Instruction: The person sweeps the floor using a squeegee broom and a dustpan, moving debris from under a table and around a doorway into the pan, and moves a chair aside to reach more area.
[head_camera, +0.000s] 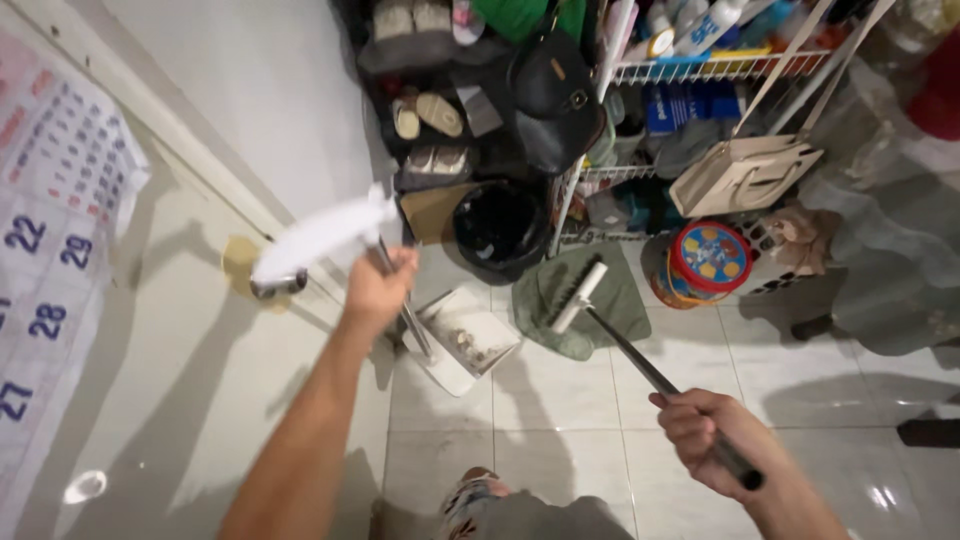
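Broom (600, 310), head up-left, handle toward right hand (715, 430)

The dustpan (463, 340) is white with a grey metal handle. The broom (578, 297) has a white head and a black stick. The bin (500, 230) is black. The cloth (585, 300) on the floor is dull green. The round tin (708, 258) is red and blue with yellow patches. The floor tiles (560, 400) are pale grey.
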